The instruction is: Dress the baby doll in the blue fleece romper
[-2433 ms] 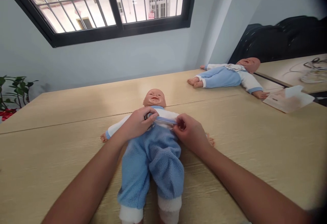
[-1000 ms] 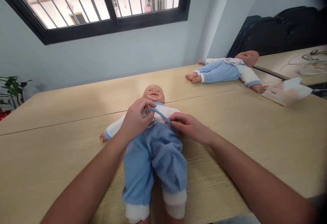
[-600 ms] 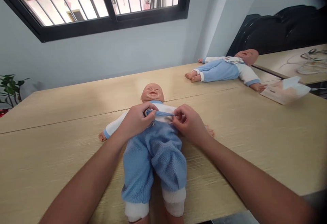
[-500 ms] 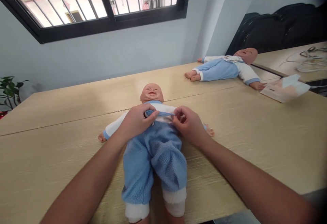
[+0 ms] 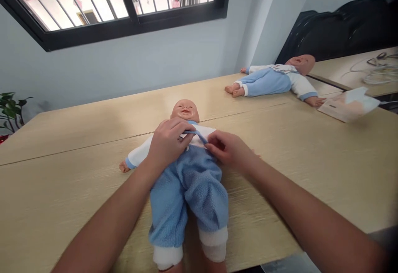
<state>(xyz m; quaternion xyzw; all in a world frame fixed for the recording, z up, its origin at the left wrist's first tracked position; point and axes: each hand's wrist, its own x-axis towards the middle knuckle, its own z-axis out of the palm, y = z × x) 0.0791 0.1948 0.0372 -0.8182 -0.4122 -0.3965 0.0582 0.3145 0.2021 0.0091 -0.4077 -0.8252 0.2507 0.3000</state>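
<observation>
A baby doll (image 5: pixel 186 181) lies on its back on the table, its head away from me. It wears a white top (image 5: pixel 139 154) with blue cuffs and collar, and fuzzy blue trousers (image 5: pixel 189 190) with white ankle bands. Across its chest runs a narrow blue fabric band (image 5: pixel 201 137); whether this is the top's hem or a separate strip, I cannot tell. My left hand (image 5: pixel 171 140) is closed on the band's left part, its fingertips partly hidden. The band's right end is pinched by the thumb and fingers of my right hand (image 5: pixel 225 148).
A second doll (image 5: pixel 270 81) in similar clothes lies at the far right. Beside its hand sits a tissue pack (image 5: pixel 346 105) with a tissue sticking out. Cables (image 5: pixel 381 71) lie on another table, black chairs (image 5: pixel 336 32) stand behind, and a plant (image 5: pixel 11 111) is at left.
My right hand has shifted slightly down and left, so the band now slants down to the right. My left hand has risen a little and covers more of the chest.
</observation>
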